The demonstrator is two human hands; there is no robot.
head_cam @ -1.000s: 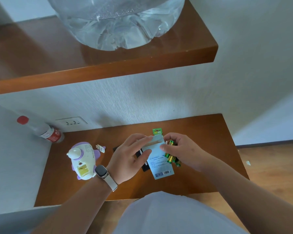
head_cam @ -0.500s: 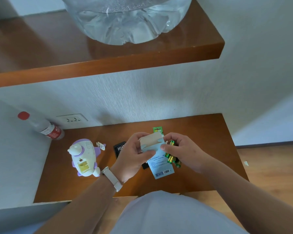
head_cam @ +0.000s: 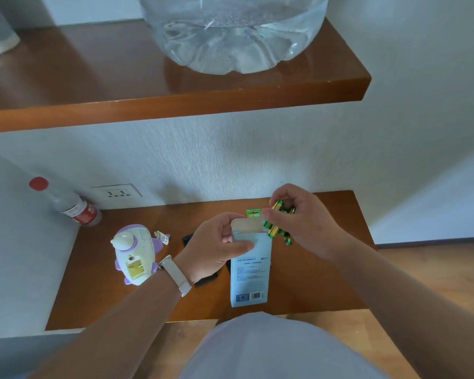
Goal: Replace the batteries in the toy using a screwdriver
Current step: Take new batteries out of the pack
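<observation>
A white and purple toy lies on the lower wooden shelf, its yellow battery bay open and facing up. Its small cover rests just right of it. My left hand pinches the opened top flap of a pale blue box that lies on the shelf. My right hand holds several green and gold batteries just right of the box top. A green card shows behind the box. No screwdriver can be made out.
A black flat case lies partly under my left wrist. A red-capped bottle leans in the left corner by a wall socket. An upper shelf carries a large water jug overhead.
My right hand has lifted the batteries up and to the right, away from the box. My left hand has closed on the box's open flap. The view has tilted slightly.
</observation>
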